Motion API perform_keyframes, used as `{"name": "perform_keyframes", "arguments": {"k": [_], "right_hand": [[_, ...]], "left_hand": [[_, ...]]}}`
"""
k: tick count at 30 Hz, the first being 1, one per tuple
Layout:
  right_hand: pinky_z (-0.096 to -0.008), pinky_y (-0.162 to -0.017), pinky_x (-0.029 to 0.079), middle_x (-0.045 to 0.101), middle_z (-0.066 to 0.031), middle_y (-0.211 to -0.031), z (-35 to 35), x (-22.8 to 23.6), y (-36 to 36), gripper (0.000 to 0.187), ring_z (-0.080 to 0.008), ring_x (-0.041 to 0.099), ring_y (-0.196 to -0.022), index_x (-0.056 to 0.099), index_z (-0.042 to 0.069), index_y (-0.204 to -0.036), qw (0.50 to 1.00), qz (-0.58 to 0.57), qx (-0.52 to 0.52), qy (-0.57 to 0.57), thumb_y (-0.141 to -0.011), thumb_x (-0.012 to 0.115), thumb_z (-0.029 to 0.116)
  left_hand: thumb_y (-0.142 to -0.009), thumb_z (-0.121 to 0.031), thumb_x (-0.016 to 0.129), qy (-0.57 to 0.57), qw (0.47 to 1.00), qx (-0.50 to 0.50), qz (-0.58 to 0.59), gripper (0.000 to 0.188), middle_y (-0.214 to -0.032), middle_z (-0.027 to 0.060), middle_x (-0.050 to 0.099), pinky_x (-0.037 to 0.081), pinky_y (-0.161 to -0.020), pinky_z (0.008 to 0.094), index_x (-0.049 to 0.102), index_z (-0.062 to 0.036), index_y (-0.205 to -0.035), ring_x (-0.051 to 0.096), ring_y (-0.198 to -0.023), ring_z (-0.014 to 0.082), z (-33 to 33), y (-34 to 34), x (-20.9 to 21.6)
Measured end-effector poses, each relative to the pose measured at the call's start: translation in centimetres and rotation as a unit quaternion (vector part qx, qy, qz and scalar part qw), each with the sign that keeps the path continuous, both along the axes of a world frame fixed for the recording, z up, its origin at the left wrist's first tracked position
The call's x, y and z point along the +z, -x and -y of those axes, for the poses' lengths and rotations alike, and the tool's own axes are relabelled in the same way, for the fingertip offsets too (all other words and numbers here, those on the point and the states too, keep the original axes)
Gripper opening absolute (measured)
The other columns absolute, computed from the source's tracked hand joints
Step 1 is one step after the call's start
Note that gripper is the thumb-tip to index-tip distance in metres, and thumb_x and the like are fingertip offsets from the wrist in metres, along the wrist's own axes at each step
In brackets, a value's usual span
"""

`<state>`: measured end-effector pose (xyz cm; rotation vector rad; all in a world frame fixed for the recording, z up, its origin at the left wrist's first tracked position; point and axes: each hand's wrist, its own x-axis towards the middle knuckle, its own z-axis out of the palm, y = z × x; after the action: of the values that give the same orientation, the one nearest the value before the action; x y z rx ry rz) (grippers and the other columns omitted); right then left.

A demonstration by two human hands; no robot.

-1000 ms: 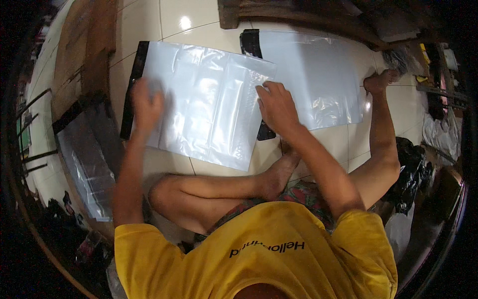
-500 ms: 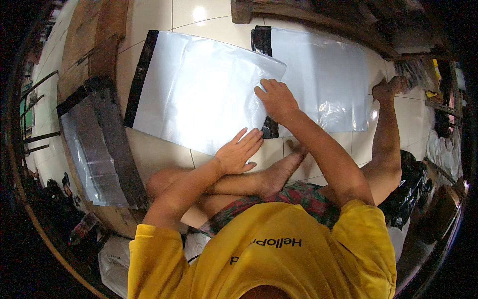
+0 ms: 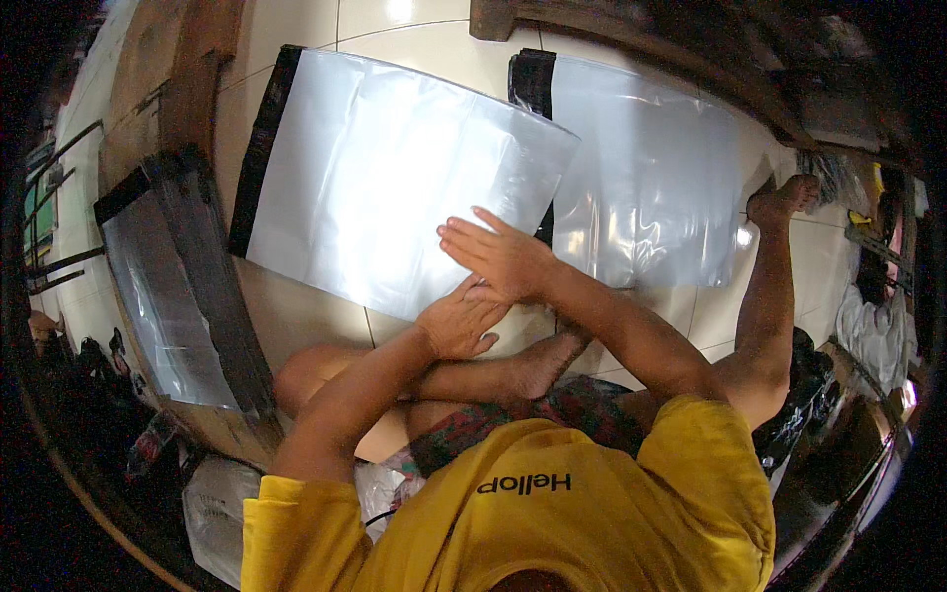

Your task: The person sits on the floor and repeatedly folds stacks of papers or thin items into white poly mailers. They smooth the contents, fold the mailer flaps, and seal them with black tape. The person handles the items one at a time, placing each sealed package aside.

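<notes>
White plastic bag (image 3: 375,168) lies flat on the tiled floor (image 3: 306,321), near the floor's far edge by wooden furniture (image 3: 631,35). Flat right hand (image 3: 498,259) crosses outstretched left hand (image 3: 459,324) over the bag's near right corner, neither gripping anything.

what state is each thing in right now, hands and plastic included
left hand: open, fingertips against or just under the right hand
right hand: open, fingers extended, over the middle white sheet's near corner
middle white sheet: spread flat, lightly creased
right white sheet: flat, left side partly covered
left grey sheet: lying flat
black plastic: crumpled
</notes>
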<state>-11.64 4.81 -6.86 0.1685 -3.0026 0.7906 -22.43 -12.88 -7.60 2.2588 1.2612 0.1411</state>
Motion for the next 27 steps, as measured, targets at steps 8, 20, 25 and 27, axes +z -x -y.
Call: {"name": "perform_keyframes", "arguments": {"k": [8,20,25,27], "right_hand": [[-0.0446,-0.123,0.027,0.033,-0.0204,-0.159,-9.2,-0.1,0.8,0.084,-0.0356,0.029,-0.150,0.038,-0.002,-0.148,0.986,0.009,-0.144,-0.083,-0.084,0.072,0.041],[-0.0589,-0.123,0.010,0.027,-0.0300,-0.159,-10.4,0.6,1.0,0.085,-0.0418,0.021,-0.151,0.030,-0.010,-0.151,0.943,0.089,-0.273,-0.168,-0.097,0.054,0.052],[-0.0558,-0.123,0.012,0.030,-0.0330,-0.156,-6.0,1.4,3.7,0.089,-0.0431,0.023,-0.150,0.034,-0.012,-0.148,0.912,0.060,-0.358,-0.192,-0.094,0.058,0.054],[-0.0555,-0.123,0.012,0.027,-0.0335,-0.157,-5.1,0.1,3.5,0.091,-0.0437,0.021,-0.150,0.033,-0.012,-0.148,0.913,0.062,-0.375,-0.150,-0.093,0.059,0.055]], "left_hand": [[-0.091,-0.044,0.057,-0.017,1.000,0.018,-0.008,0.072,-0.160,0.0190,0.034,0.014,-0.125,0.0476,0.044,0.0007,-0.147,0.024,-0.152,0.0304,-0.6,0.2,0.2],[-0.091,-0.040,0.058,-0.014,0.999,0.026,0.031,0.072,-0.159,0.0242,0.032,0.018,-0.124,0.0532,0.042,0.0025,-0.147,0.025,-0.151,0.0365,-0.6,0.4,0.6],[-0.091,-0.043,0.057,-0.023,0.999,0.022,0.022,0.077,-0.160,0.0253,0.029,0.016,-0.124,0.0549,0.039,0.0035,-0.149,0.022,-0.152,0.0372,-0.5,0.1,0.4],[-0.091,-0.045,0.057,-0.020,0.999,0.024,0.040,0.078,-0.161,0.0256,0.028,0.016,-0.124,0.0550,0.039,0.0039,-0.149,0.022,-0.152,0.0374,-0.6,0.2,0.4]]}}
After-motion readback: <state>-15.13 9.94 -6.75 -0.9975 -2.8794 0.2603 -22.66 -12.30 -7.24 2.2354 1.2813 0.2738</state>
